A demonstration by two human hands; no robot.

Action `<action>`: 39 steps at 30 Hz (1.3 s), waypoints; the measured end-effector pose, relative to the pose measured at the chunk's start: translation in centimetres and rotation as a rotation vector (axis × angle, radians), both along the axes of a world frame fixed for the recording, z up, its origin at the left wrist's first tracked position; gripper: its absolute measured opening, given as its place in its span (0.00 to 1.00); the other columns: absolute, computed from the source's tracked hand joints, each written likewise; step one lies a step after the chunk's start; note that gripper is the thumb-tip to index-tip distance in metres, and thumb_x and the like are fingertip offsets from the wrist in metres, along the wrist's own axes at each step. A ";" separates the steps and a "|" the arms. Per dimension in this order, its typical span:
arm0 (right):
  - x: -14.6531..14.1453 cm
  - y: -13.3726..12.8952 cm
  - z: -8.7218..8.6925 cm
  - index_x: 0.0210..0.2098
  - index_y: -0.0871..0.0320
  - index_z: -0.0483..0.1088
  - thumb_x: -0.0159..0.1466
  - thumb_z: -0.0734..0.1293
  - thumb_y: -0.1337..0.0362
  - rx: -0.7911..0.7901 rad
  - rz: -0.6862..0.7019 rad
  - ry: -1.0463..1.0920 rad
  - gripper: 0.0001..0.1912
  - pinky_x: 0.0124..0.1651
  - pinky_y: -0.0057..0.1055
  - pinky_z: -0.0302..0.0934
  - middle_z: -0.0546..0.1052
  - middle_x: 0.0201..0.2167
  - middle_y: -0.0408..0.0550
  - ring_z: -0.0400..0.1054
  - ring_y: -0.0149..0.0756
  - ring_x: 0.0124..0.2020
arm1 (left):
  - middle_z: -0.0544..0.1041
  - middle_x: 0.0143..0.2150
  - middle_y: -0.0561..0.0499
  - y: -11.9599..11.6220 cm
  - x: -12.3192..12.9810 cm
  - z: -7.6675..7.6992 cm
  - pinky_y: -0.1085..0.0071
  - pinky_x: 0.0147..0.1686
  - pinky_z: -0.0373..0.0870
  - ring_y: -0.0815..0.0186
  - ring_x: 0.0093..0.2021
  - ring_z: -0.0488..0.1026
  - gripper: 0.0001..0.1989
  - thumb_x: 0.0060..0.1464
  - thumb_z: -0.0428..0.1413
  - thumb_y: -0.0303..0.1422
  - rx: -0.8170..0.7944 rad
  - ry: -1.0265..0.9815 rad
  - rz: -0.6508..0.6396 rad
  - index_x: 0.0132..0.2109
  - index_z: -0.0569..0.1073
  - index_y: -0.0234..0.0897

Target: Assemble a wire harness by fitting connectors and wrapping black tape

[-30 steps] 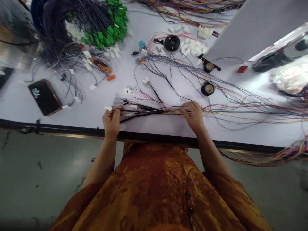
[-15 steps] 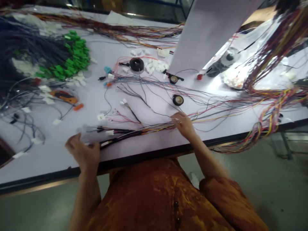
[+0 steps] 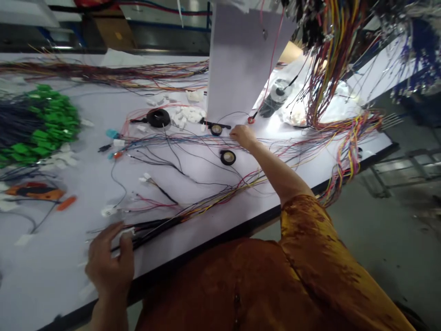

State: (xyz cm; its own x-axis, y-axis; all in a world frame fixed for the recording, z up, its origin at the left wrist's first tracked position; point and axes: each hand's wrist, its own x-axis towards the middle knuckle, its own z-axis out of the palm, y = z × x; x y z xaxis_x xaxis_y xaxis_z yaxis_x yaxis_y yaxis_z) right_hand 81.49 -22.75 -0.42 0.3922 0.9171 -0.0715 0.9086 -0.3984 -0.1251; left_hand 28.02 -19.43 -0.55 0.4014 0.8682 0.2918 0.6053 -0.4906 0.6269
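Observation:
At the lower left, my left hand (image 3: 110,262) rests by the connector end of a dark wire bundle (image 3: 161,225), thumb and fingers apart around a white connector (image 3: 128,231). My right hand (image 3: 244,137) is farther up the table, over the thin wires, beside a small tape roll on a black holder (image 3: 216,129). Its fingers are bent together; what they hold, if anything, is too small to make out. A second black tape roll (image 3: 228,157) lies just below that hand. The bundle runs right in yellow, red and grey wires.
Green connectors (image 3: 55,124) are heaped at the left, above an orange tool (image 3: 34,190). White connectors (image 3: 186,116) lie beside a black coil (image 3: 158,118). A pale upright panel (image 3: 241,64) stands behind my right hand. Wires hang (image 3: 327,69) at upper right.
My right hand has left the wire bundle and moved up toward the tape roll on the holder. My left hand stays near the connector end. The view has shifted right.

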 end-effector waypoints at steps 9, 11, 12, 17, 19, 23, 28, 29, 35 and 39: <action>-1.2 2.4 -0.3 0.50 0.58 0.78 0.68 0.63 0.63 0.012 -0.022 0.066 0.16 0.44 0.32 0.59 0.81 0.47 0.49 0.72 0.40 0.46 | 0.74 0.56 0.84 1.4 2.8 1.7 0.46 0.60 0.71 0.47 0.55 0.77 0.30 0.52 0.54 0.39 -0.053 -0.053 -0.115 0.55 0.67 0.89; -1.5 2.4 -0.2 0.49 0.59 0.78 0.68 0.63 0.64 -0.008 -0.018 0.079 0.15 0.44 0.31 0.60 0.81 0.46 0.49 0.71 0.38 0.44 | 0.76 0.56 0.79 1.8 3.4 1.9 0.45 0.60 0.71 0.47 0.54 0.78 0.29 0.53 0.55 0.38 -0.040 -0.070 -0.154 0.56 0.68 0.86; -1.8 2.5 -0.2 0.49 0.59 0.78 0.67 0.64 0.64 -0.022 -0.012 0.074 0.15 0.45 0.31 0.61 0.81 0.46 0.49 0.71 0.38 0.44 | 0.77 0.55 0.76 1.9 3.7 1.9 0.44 0.60 0.71 0.47 0.53 0.78 0.29 0.53 0.55 0.37 -0.034 -0.074 -0.181 0.56 0.69 0.85; -3.1 2.8 0.4 0.48 0.61 0.75 0.64 0.64 0.70 -0.025 -0.040 -0.010 0.14 0.49 0.37 0.63 0.79 0.51 0.56 0.71 0.44 0.48 | 0.80 0.50 0.61 2.7 5.3 2.7 0.41 0.59 0.70 0.48 0.52 0.77 0.29 0.58 0.54 0.34 0.007 -0.012 -0.378 0.60 0.68 0.79; -3.3 2.7 1.2 0.53 0.63 0.71 0.66 0.60 0.72 0.023 -0.098 -0.067 0.17 0.53 0.41 0.62 0.75 0.54 0.60 0.70 0.47 0.51 | 0.80 0.49 0.56 3.4 6.3 3.1 0.40 0.58 0.71 0.49 0.51 0.78 0.26 0.60 0.53 0.33 0.046 0.033 -0.472 0.60 0.69 0.72; -2.7 2.1 3.8 0.55 0.61 0.69 0.72 0.55 0.66 0.164 -0.185 -0.106 0.17 0.52 0.40 0.62 0.75 0.54 0.58 0.68 0.46 0.52 | 0.80 0.48 0.47 5.0 9.9 3.7 0.46 0.54 0.74 0.51 0.50 0.78 0.15 0.63 0.52 0.29 0.177 0.090 -0.703 0.54 0.73 0.49; -2.7 1.3 6.9 0.47 0.58 0.74 0.74 0.55 0.58 0.177 -0.164 -0.059 0.18 0.49 0.37 0.62 0.78 0.47 0.55 0.69 0.44 0.48 | 0.76 0.58 0.38 6.0 18.7 3.3 0.54 0.61 0.70 0.54 0.59 0.73 0.15 0.65 0.48 0.27 0.229 0.097 -0.940 0.54 0.74 0.34; -2.9 1.2 7.4 0.46 0.58 0.75 0.74 0.55 0.57 0.179 -0.169 -0.053 0.19 0.48 0.37 0.61 0.78 0.46 0.55 0.69 0.44 0.47 | 0.75 0.61 0.38 6.1 20.9 2.9 0.55 0.64 0.68 0.55 0.62 0.71 0.16 0.65 0.47 0.27 0.226 0.131 -0.971 0.55 0.74 0.33; -3.3 -0.6 8.2 0.44 0.59 0.76 0.71 0.61 0.60 0.249 -0.069 0.083 0.13 0.43 0.36 0.61 0.77 0.34 0.50 0.70 0.39 0.38 | 0.58 0.75 0.43 8.6 30.5 0.1 0.49 0.69 0.55 0.50 0.73 0.56 0.27 0.64 0.47 0.31 0.177 0.437 -0.941 0.69 0.63 0.38; -1.7 -3.3 8.9 0.37 0.57 0.69 0.72 0.57 0.53 0.732 -0.227 0.384 0.17 0.29 0.30 0.53 0.60 0.21 0.39 0.56 0.27 0.23 | 0.57 0.76 0.44 12.0 30.6 -1.6 0.42 0.68 0.50 0.47 0.72 0.56 0.28 0.65 0.47 0.39 0.089 0.545 -0.724 0.70 0.62 0.40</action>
State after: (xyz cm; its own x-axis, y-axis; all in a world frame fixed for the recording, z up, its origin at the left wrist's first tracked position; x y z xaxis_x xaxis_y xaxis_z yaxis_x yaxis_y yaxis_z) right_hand 79.82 -26.06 8.49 0.6418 0.6860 0.3428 0.6587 -0.2642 -0.7045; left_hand 58.65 -7.40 -2.17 0.9418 0.3333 -0.0442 0.3316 -0.8990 0.2862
